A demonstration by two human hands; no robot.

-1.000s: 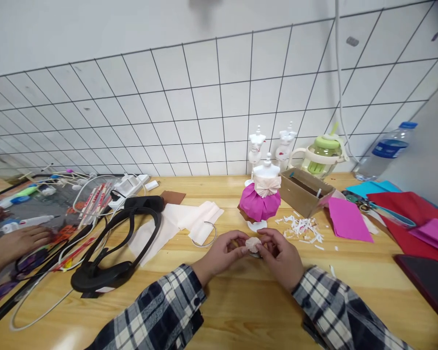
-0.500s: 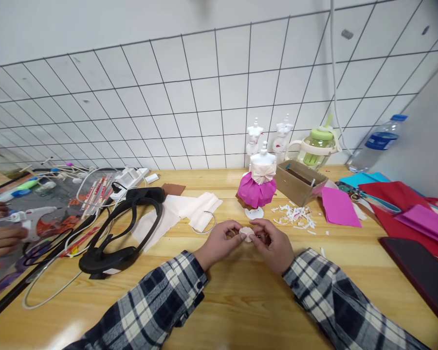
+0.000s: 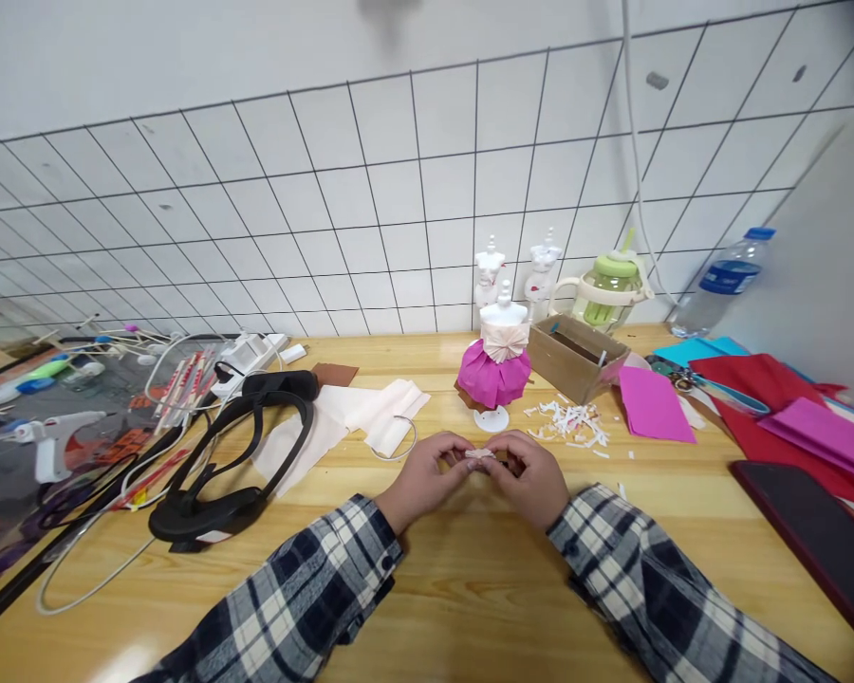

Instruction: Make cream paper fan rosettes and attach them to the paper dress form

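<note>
My left hand (image 3: pixel 429 474) and my right hand (image 3: pixel 530 472) meet above the wooden table, fingertips pinching a small pale pink piece of paper (image 3: pixel 479 455) between them. The piece looks pleated; most of it is hidden by the fingers. Just beyond my hands stands a small white mannequin (image 3: pixel 504 313) on a round white base (image 3: pixel 491 419). It wears a pale pink pleated bodice (image 3: pixel 505 341) and a puffy magenta skirt (image 3: pixel 493 378). Left of my left hand lie pale pink sheets (image 3: pixel 370 410) with a thin ring of wire (image 3: pixel 397 446) by them.
Two more mannequins (image 3: pixel 488 270) stand behind, beside a cardboard box (image 3: pixel 576 365) and a green-lidded jug (image 3: pixel 604 289). Paper scraps (image 3: pixel 573 424), magenta paper (image 3: pixel 655 403) and a dark phone (image 3: pixel 811 541) lie right. A black headset (image 3: pixel 220 512) and a white glue gun (image 3: pixel 57 446) lie left.
The pale pink piece has tilted in my fingers and now shows as a thinner strip. Another person's hands at the far left have gone from view, leaving the glue gun lying there.
</note>
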